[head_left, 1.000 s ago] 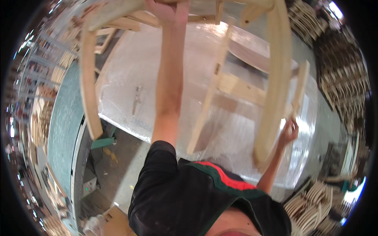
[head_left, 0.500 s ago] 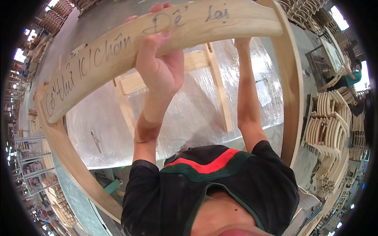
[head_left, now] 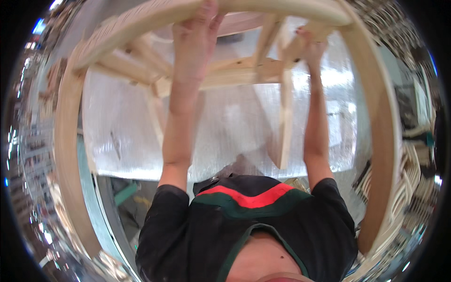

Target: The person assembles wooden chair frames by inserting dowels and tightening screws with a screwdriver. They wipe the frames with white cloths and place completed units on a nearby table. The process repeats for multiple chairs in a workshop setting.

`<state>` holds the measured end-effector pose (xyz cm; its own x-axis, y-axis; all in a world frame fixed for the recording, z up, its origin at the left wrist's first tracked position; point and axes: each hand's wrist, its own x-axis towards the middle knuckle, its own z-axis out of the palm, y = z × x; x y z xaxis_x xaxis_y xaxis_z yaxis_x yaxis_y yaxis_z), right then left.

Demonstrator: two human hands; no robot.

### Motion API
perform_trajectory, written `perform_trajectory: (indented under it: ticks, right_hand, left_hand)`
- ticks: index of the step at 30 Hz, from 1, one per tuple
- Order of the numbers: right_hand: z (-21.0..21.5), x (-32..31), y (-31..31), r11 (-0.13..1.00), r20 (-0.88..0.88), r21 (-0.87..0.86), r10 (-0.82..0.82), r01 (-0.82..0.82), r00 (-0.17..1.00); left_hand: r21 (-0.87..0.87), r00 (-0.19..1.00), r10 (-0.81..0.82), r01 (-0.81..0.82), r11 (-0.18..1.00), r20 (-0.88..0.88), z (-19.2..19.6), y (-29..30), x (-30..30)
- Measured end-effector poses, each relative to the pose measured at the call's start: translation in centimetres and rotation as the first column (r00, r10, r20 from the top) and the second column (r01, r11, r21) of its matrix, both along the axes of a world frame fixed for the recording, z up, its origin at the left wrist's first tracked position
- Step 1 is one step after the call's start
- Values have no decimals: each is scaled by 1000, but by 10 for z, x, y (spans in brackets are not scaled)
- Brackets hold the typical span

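I hold a large pale wooden frame [head_left: 381, 141] with curved side rails and several inner crosspieces up in front of me. My left hand [head_left: 195, 42] grips the broad curved top rail [head_left: 282, 7], arm stretched straight out. My right hand [head_left: 311, 44] is closed on an inner crosspiece [head_left: 235, 75] near the upper right. A loose-looking slat [head_left: 284, 127] hangs down between my arms. The frame rings most of the view, and my black shirt with a red and green stripe fills the bottom.
Under the frame lies a table covered in shiny silvery sheeting [head_left: 127, 136]. Stacks of curved wooden parts [head_left: 418, 178] stand at the right. The blurred left rim shows shelving and workshop clutter [head_left: 28, 155]. A patch of floor [head_left: 131, 207] shows below the table's near edge.
The frame has swung round: its broad board rose to the top edge and the inner crosspieces came into view. My right hand moved from beside the board onto a crosspiece.
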<state>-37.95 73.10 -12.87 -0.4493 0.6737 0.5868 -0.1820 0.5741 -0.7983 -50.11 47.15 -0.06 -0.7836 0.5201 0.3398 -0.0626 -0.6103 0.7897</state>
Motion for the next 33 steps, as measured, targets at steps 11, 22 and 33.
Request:
perform_trajectory:
  ticks: [11, 22, 33]
  right_hand:
    - [-14, 8, 37, 975, 104, 208, 58, -79, 993]
    - [-36, 33, 70, 930, 23, 24, -367, 367, 930]
    - [-75, 118, 172, 217, 92, 969, -761, 119, 642]
  left_hand:
    - [-200, 617, 548, -746, 635, -564, -120, -171, -205]
    - [-315, 568, 297, -737, 598, -767, -199, -233, -232]
    - [-556, 677, 83, -522, -647, -732, -357, -551, -208]
